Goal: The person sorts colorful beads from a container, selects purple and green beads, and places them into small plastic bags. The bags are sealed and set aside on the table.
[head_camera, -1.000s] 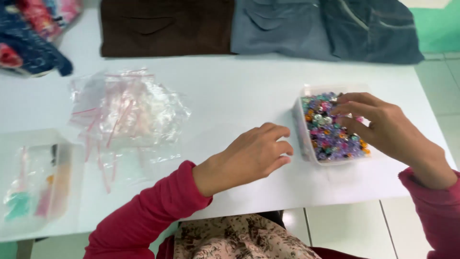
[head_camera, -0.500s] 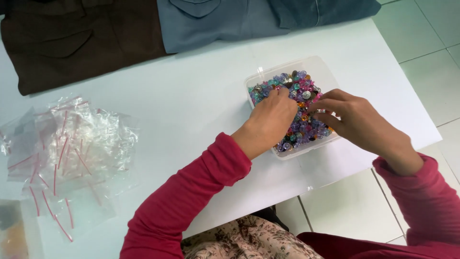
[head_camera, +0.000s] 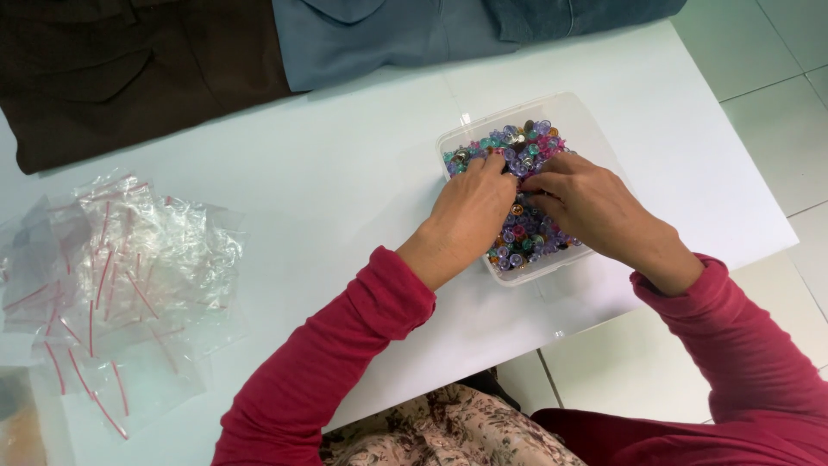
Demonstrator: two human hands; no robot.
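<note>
A clear plastic box [head_camera: 595, 138] sits on the white table [head_camera: 345, 181], filled with many small colourful beads [head_camera: 522, 142]. Both of my hands are in the box. My left hand [head_camera: 470, 211] rests on the beads with its fingertips curled down into them. My right hand [head_camera: 586, 203] lies beside it, fingers bent and pinching among the beads near the middle. Whether either hand holds a bead between its fingers is hidden. Red sleeves cover both arms.
A heap of small clear zip bags with red strips [head_camera: 112, 276] lies at the left of the table. Folded brown [head_camera: 129, 69] and blue-grey [head_camera: 405, 34] garments lie along the far edge. Pale floor tiles [head_camera: 776, 103] show to the right.
My left hand has moved from the bare table into the box of beads. My right hand has stayed in the box. The view has shifted, so the box sits nearer the middle.
</note>
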